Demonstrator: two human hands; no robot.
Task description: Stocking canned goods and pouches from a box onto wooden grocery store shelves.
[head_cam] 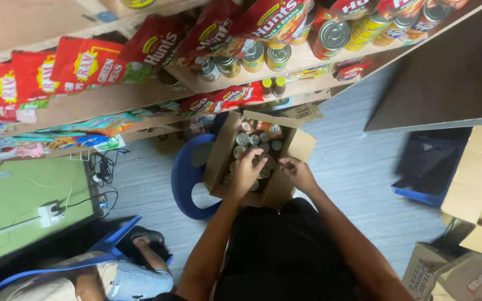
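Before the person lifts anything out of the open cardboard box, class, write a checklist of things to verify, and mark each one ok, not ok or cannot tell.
1. Box flaps open: ok; the cardboard box stands open on the blue stool.
2. Cans upright: ok; round tops of the cans face up.
3. Left hand inside the box: ok, over the cans.
4. Right hand at the box: ok, at its near edge.
5. Grip closed on a can: cannot tell; fingers hide it.
6. Shelf space free: cannot tell.

One open carton (225, 146) (two hands (246, 171))
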